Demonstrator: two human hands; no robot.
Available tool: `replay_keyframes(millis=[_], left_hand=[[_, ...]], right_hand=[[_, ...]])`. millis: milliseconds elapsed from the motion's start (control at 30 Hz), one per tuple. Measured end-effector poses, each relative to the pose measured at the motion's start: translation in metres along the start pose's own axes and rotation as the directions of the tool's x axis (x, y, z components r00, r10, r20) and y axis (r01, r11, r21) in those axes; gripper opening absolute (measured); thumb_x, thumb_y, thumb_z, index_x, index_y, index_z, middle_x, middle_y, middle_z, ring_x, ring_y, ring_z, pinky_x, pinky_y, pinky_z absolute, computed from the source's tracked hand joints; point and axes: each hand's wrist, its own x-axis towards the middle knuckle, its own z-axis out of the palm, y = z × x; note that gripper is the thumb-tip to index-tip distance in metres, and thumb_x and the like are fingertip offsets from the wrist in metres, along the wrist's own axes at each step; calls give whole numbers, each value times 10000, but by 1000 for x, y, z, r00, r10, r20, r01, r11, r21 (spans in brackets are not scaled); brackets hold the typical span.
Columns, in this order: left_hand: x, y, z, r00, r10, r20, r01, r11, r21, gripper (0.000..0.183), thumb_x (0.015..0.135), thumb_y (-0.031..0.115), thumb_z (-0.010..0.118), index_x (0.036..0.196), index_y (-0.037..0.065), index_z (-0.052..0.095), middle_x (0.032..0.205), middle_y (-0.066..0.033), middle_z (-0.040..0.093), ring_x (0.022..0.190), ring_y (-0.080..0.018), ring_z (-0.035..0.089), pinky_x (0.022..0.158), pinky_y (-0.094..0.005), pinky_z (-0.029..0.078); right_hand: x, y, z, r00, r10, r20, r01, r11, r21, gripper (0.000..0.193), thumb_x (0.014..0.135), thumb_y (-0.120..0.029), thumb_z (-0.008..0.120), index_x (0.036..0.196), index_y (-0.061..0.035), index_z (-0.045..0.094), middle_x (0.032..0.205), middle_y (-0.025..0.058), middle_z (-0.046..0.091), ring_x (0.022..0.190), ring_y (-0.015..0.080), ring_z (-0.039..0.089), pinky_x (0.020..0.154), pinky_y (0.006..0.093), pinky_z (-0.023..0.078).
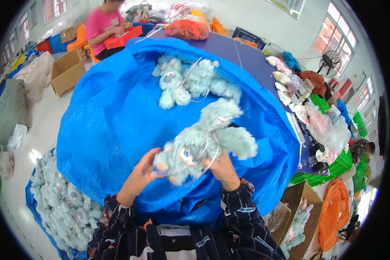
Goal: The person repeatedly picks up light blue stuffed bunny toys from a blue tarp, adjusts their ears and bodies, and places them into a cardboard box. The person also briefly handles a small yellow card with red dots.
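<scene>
Between my two hands is a fluffy pale-green plush toy [190,145], tilted, its head toward my left hand and its body slanting up to the right. My left hand [141,173] has its fingers on the head end. Closed on the toy's near side is my right hand [223,169], next to a thin white cord that loops over the toy. Farther off, several more pale-green plush toys [173,82] with white cords lie on the blue plastic sheet [117,121] draped over the table.
A heap of similar plush toys [60,203] fills a blue sack at lower left. Along the right side lie white and pink plush pieces, green crates [338,164] and a cardboard box [305,195]. A person in pink [102,26] sits at far left by a red tray [123,38].
</scene>
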Motion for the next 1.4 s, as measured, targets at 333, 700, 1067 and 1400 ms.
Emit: replay_keyframes(millis=[333, 700, 1067, 1400], left_hand=[[-28, -33, 8, 964, -247, 93, 242, 968, 67, 439, 746, 98, 664, 1138, 10, 487, 1069, -58, 557, 939, -116, 515, 789, -262, 428], [-18, -15, -6, 988, -102, 120, 78, 979, 187, 672, 765, 149, 651, 1297, -26, 280, 1206, -133, 456, 1099, -191, 430, 930, -314, 346], [18, 6, 23, 930, 157, -332, -102, 979, 178, 203, 854, 178, 552, 943, 1, 596, 841, -3, 591, 758, -49, 506, 631, -211, 411], [8, -3, 17, 909, 144, -390, -115, 989, 97, 234, 858, 171, 519, 1005, -5, 565, 897, -19, 591, 792, -78, 513, 680, -236, 421]], right_hand=[[-10, 11, 39, 997, -38, -67, 28, 989, -143, 387, 789, -105, 607, 1139, 9, 489, 1064, 62, 557, 929, 129, 520, 797, 252, 421], [-9, 25, 48, 962, 77, -263, -76, 997, 15, 240, 838, -186, 582, 945, 27, 612, 860, 11, 609, 751, 53, 512, 622, 211, 413], [-4, 45, 64, 946, 31, -324, -68, 992, -103, 413, 857, -260, 556, 513, -44, 479, 521, -84, 408, 505, 5, 324, 412, 231, 210], [-5, 35, 80, 931, 30, -364, -49, 998, -41, 369, 848, -247, 573, 554, -29, 526, 551, -69, 464, 517, 1, 364, 414, 216, 238]])
